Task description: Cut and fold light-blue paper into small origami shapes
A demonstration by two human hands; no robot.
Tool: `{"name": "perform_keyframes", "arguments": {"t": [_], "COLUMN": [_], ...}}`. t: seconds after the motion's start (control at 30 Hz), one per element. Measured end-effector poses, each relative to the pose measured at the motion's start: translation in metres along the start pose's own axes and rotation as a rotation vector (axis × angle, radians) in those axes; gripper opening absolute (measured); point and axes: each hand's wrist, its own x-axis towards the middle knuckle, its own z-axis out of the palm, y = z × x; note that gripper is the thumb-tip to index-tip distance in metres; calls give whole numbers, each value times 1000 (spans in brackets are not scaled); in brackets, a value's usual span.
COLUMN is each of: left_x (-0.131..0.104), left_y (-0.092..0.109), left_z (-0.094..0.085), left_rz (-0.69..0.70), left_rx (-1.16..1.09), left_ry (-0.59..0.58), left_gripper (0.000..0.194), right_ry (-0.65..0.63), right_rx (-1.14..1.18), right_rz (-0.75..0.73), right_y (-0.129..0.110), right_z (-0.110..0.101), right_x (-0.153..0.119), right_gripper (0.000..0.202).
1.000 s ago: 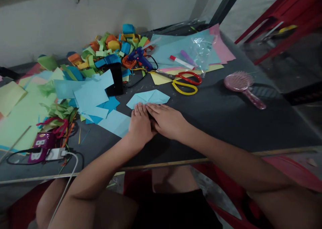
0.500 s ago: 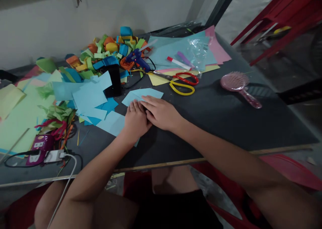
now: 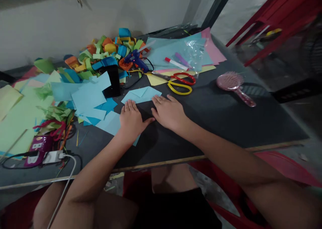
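Observation:
A folded sheet of light blue paper [image 3: 144, 95] lies on the dark table in front of me, with a small triangular flap along its upper part. My left hand [image 3: 130, 120] rests flat, its fingertips on the paper's lower left edge and its thumb stretched to the right. At the paper's right end, the fingers of my right hand [image 3: 168, 111] are spread and touch its edge. Both hands lie open and grip nothing. Another light blue sheet [image 3: 109, 123] lies partly under my left hand and wrist.
Scissors [image 3: 179, 83] with red and yellow handles lie beyond my right hand, near markers [image 3: 177, 64] and a blue glue gun [image 3: 137, 59]. Rolled paper strips [image 3: 105, 49] are heaped by the wall. A pink hairbrush [image 3: 233, 84] lies right; a purple plugged device [image 3: 37, 150] sits left.
My hands, close together over the middle of the paper before, have moved apart to its two ends. The paper's triangular flap now shows, and the view has shifted slightly.

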Motion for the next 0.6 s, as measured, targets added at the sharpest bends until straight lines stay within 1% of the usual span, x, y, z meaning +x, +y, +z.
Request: {"name": "perform_keyframes", "arguments": {"t": [0.03,0.1,0.2,0.23,0.3,0.33,0.37,0.43,0.47,0.53,0.57,0.6], "left_x": [1,5,14,17,24,27,30,38,42,49,52,54], "left_y": [-1,-5,-15,-20,-29,-34,-38,-49,-54,-64,-68,-71], "left_z": [1,3,4,4,3,2,2,3,4,6,7,7], "left_rz": [2,34,121,138,85,73,101,230,309,409,413,351], "left_rx": [9,9,-27,-39,-59,-71,-87,-140,-164,-195,-201,-199], "left_ry": [10,53,164,207,267,265,238,150,119,117,145,219], "left_gripper": [96,84,62,58,56,55,53,48,50,57,62,67], "right_ry": [17,55,128,162,223,244,253,249,250,270,297,324], "right_rx": [-30,-81,-80,-49,44,105,177,342,430,582,649,711], "right_rz": [-20,-76,-144,-193,-360,-464,-558,-683,-706,-679,-616,-551], "right_y": [0,0,-3,-5,-8,-10,-12,-14,-12,-4,3,12], "right_z": [-2,-5,-7,-6,-3,0,2,7,9,11,11,11], "right_x": [1,3,3,2,0,-2,-2,-2,0,6,11,16], "right_gripper": [49,43,43,43,40,38,37,37,36,33,29,27]}}
